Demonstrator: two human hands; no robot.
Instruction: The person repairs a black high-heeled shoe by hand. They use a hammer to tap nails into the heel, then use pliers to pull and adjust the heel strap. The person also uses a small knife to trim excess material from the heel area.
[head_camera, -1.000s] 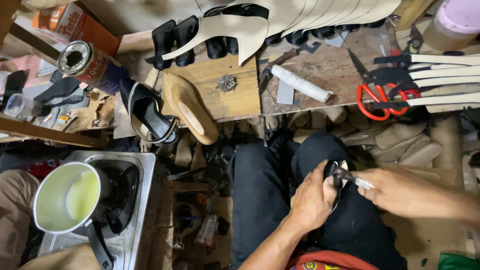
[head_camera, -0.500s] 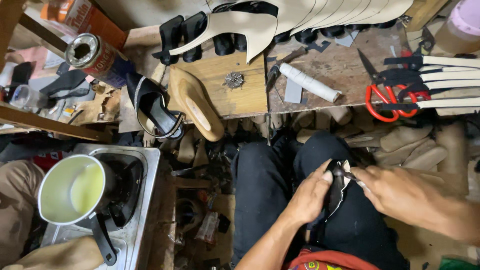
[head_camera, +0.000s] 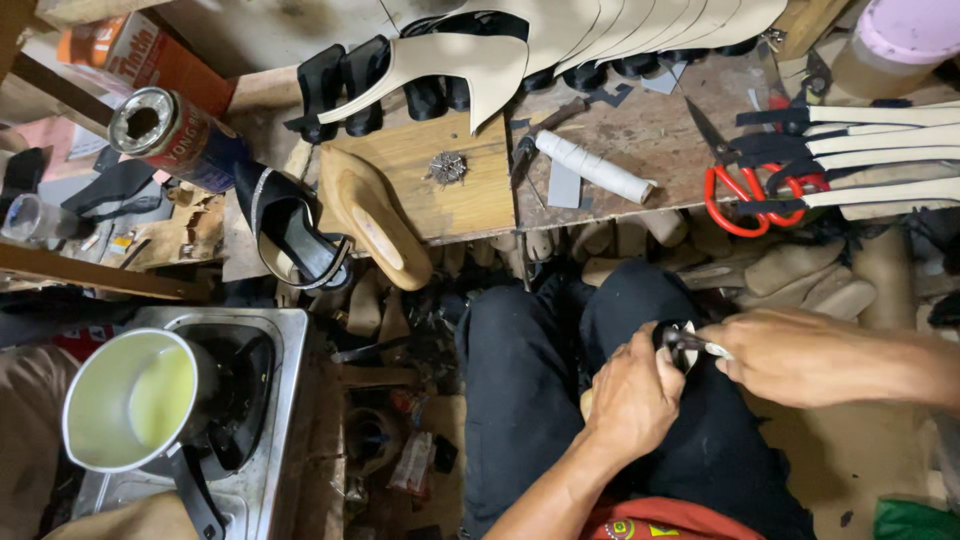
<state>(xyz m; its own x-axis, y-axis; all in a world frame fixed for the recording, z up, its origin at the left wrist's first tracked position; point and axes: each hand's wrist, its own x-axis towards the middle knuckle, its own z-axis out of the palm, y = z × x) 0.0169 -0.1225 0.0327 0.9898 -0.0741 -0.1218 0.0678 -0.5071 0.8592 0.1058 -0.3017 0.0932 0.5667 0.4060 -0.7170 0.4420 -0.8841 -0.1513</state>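
Wooden work surface (head_camera: 640, 190) across the top, carrying a fan of cream shoe soles (head_camera: 620, 25), a wooden shoe last (head_camera: 372, 222), a black sandal (head_camera: 292, 238) hanging at its edge, a white roll (head_camera: 594, 167) and red-handled scissors (head_camera: 745, 190). Lower left, a steel stove (head_camera: 285, 420) bears a pan (head_camera: 130, 415) of pale yellow liquid. Packages: an orange rectangular box (head_camera: 130, 55) with a white printed panel lies at upper left; just below it, a tin can (head_camera: 170, 135) on its side, blue and red wrapper, open mouth toward the camera; a pink-lidded jar (head_camera: 900, 40) stands at upper right. Compared with half a second earlier, the view has shifted slightly, and the hands sit somewhat lower over the lap in black trousers (head_camera: 560, 380). Left hand (head_camera: 630, 395), fingers clamped round a small dark shoe piece (head_camera: 678, 338) above the thigh; right hand (head_camera: 790, 355), fingers pinched together on the same piece from the opposite side, with a pale edge showing between them.
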